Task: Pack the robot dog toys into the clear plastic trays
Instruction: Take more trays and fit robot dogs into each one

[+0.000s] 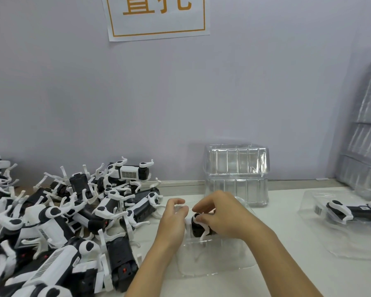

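A black and white robot dog toy (198, 227) lies in a clear plastic tray (214, 261) in front of me. My right hand (221, 213) grips the toy from above, fingers curled over its body and a white leg. My left hand (173, 219) pinches the tray's left edge beside the toy's end. Much of the toy is hidden under my hands. A large pile of robot dog toys (58, 221) covers the table's left side.
A stack of empty clear trays (237, 174) stands behind my hands against the wall. A packed tray (349, 230) with a robot dog (356, 210) inside lies at the right. More stacked trays (366, 133) lean at the far right. A paper sign (156, 17) hangs on the wall.
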`<state>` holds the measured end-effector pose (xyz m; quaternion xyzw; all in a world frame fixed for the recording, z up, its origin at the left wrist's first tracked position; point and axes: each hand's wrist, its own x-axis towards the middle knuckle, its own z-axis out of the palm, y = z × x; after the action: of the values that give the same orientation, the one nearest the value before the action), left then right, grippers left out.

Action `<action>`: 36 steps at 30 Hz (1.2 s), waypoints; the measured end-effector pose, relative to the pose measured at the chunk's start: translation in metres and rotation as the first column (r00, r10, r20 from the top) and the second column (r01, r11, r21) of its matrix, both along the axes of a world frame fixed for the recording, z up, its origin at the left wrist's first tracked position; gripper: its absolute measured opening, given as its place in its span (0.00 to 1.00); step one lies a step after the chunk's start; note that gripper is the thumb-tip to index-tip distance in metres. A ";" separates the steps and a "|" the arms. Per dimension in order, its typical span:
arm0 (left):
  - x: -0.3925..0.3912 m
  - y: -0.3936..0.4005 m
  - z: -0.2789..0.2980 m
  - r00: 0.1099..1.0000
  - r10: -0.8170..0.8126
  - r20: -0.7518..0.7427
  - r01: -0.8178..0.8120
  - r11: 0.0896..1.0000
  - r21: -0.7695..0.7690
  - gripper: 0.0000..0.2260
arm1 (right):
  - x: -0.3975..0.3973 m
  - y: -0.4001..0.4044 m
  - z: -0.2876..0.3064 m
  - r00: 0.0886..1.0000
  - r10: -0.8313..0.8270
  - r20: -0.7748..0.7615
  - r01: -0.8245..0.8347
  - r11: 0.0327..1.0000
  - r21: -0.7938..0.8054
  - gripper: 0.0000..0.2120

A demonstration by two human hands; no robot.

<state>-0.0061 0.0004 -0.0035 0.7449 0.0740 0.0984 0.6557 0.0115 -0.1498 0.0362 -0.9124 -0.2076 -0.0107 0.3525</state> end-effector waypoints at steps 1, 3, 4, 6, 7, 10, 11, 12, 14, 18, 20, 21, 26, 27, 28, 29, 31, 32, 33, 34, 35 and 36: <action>0.000 0.000 0.000 1.000 0.001 0.000 -0.001 1.000 0.005 0.06 | 0.001 -0.004 0.001 0.999 -0.038 0.020 0.038 0.999 -0.001 0.08; 0.000 0.000 0.000 1.000 0.005 -0.002 -0.005 1.000 0.010 0.06 | 0.003 -0.016 0.004 0.988 -0.143 0.056 0.145 0.989 -0.029 0.06; 0.000 0.000 0.000 1.000 0.002 -0.004 -0.002 1.000 0.010 0.06 | 0.005 -0.023 0.005 0.982 -0.184 0.051 0.186 0.982 -0.039 0.07; 0.000 0.000 0.000 1.000 -0.004 -0.010 0.004 1.000 0.011 0.06 | 0.007 -0.035 0.005 0.976 -0.220 0.007 0.220 0.975 -0.032 0.08; 0.000 0.000 0.000 1.000 -0.005 -0.013 0.005 1.000 0.010 0.06 | 0.007 -0.038 0.006 0.974 -0.229 -0.008 0.228 0.973 -0.028 0.09; 0.000 0.000 0.000 1.000 -0.005 -0.017 0.006 1.000 0.009 0.07 | 0.008 -0.034 0.005 0.964 -0.266 0.026 0.267 0.962 -0.057 0.11; -0.001 0.000 0.001 1.000 -0.009 -0.020 0.009 1.000 0.007 0.07 | 0.009 -0.032 0.004 0.958 -0.284 0.039 0.285 0.957 -0.049 0.11; -0.001 0.000 0.001 1.000 -0.014 -0.023 0.014 1.000 0.003 0.07 | 0.009 -0.031 0.003 0.953 -0.300 0.048 0.301 0.953 -0.030 0.12; -0.002 -0.001 0.001 0.999 -0.021 -0.025 0.021 1.000 -0.007 0.08 | 0.010 -0.031 0.002 0.951 -0.307 0.045 0.308 0.951 -0.008 0.12; -0.003 -0.002 0.002 1.000 -0.024 -0.010 0.024 1.000 0.005 0.11 | 0.009 -0.034 0.005 0.961 -0.277 0.028 0.277 0.961 -0.014 0.11; -0.004 -0.002 0.002 1.000 -0.030 -0.007 0.030 0.999 0.018 0.14 | 0.009 -0.035 0.005 0.962 -0.270 0.033 0.271 0.962 -0.023 0.09; -0.004 -0.002 0.002 0.999 -0.033 -0.012 0.033 0.999 0.021 0.15 | 0.009 -0.036 0.005 0.966 -0.258 0.033 0.259 0.966 -0.030 0.08; -0.004 0.000 0.003 0.999 -0.038 -0.036 0.039 0.999 0.022 0.18 | 0.004 -0.026 0.006 0.986 -0.136 0.100 0.137 0.991 -0.001 0.01; -0.003 0.000 0.003 0.999 -0.037 -0.037 0.038 0.999 0.029 0.19 | 0.002 -0.021 0.006 0.991 -0.092 0.100 0.092 0.996 0.005 0.02; -0.003 -0.001 0.003 0.999 -0.035 -0.036 0.036 0.999 0.033 0.19 | 0.001 -0.015 0.006 0.996 -0.039 0.086 0.039 0.999 0.008 0.03; -0.003 0.000 0.002 0.999 -0.034 -0.035 0.036 0.999 0.030 0.19 | -0.001 -0.009 0.005 0.998 0.009 0.065 -0.009 1.000 0.010 0.04; -0.003 -0.001 0.002 0.999 -0.039 -0.036 0.040 0.999 0.025 0.18 | -0.002 -0.003 0.004 0.998 0.051 0.048 -0.051 0.999 0.015 0.04; -0.003 -0.001 0.002 0.998 -0.043 -0.036 0.044 0.999 0.029 0.18 | -0.002 -0.003 0.003 0.998 0.047 0.047 -0.048 0.999 0.022 0.04; -0.003 -0.001 0.002 0.998 -0.047 -0.035 0.048 0.998 0.035 0.18 | -0.001 -0.005 0.003 0.998 0.042 0.043 -0.043 0.999 0.027 0.04; -0.003 -0.001 0.003 0.998 -0.050 -0.033 0.051 0.998 0.042 0.18 | 0.000 -0.007 0.003 0.999 0.040 0.036 -0.041 0.999 0.025 0.04; -0.003 -0.001 0.003 0.998 -0.051 -0.032 0.053 0.997 0.049 0.18 | 0.001 -0.009 0.003 0.999 0.045 0.023 -0.045 0.999 0.016 0.05; -0.003 -0.001 0.003 0.998 -0.055 -0.033 0.056 0.997 0.054 0.18 | 0.001 -0.011 0.004 0.998 0.054 0.010 -0.054 0.998 0.007 0.05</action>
<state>-0.0093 -0.0009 -0.0002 0.7659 0.0608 0.0705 0.6362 0.0129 -0.1605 0.0398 -0.9051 -0.2340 -0.0062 0.3551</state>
